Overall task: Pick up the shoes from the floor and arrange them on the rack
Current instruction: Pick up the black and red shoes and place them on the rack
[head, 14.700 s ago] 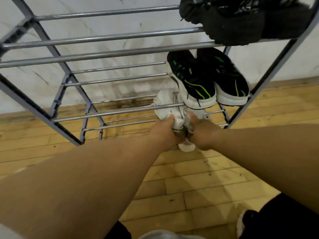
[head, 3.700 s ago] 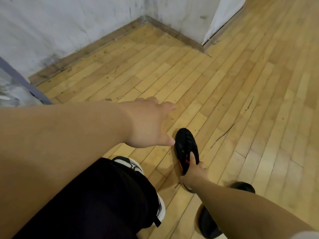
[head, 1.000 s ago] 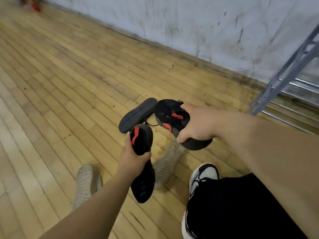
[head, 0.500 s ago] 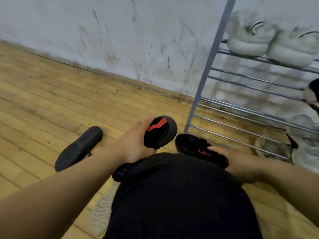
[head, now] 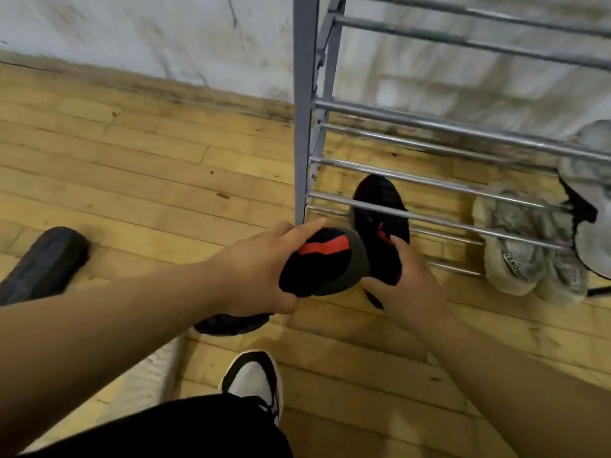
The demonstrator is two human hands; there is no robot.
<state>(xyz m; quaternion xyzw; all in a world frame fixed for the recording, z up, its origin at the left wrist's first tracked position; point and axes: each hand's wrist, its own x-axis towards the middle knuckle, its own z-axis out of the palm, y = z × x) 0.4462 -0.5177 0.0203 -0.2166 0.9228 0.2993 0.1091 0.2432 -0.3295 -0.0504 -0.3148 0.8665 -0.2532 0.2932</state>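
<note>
Two black shoes are held at the left end of the rack [head: 302,133], head view only. Left hand [head: 261,276] is closed around a black shoe with red stripe [head: 325,259], heel up and facing the camera, held above the floor [head: 132,166] just in front of the rack's left upright. Right hand [head: 403,285] is gripping the second black shoe [head: 380,209] at its heel end; its toe is pushed in under the lower chrome bars [head: 439,185], which cross over it. Whether its sole is resting on the bottom rods or on the floor cannot be told.

Obstructions and surroundings: the grey upright stands directly beside the left hand's shoe. A pair of grey knit shoes [head: 525,246] is parked on the lowest tier to the right, well apart from the black shoe, with free bar space between. A pale shoe [head: 591,200] is seen at the right edge, one tier up, partly cut off. A dark shoe [head: 46,262] is lying on the floor far left, sole side showing. A pale ribbed shoe [head: 152,375] is partly hidden under the left forearm. The person's own white and black sneaker [head: 258,381] is planted at bottom centre, beside a black trouser leg [head: 185,431]. A scuffed white wall [head: 148,38] is behind.

Writing: a small label on the side of one grey knit shoe is visible, lettering too blurred to be read. No other brand marks are legible.
</note>
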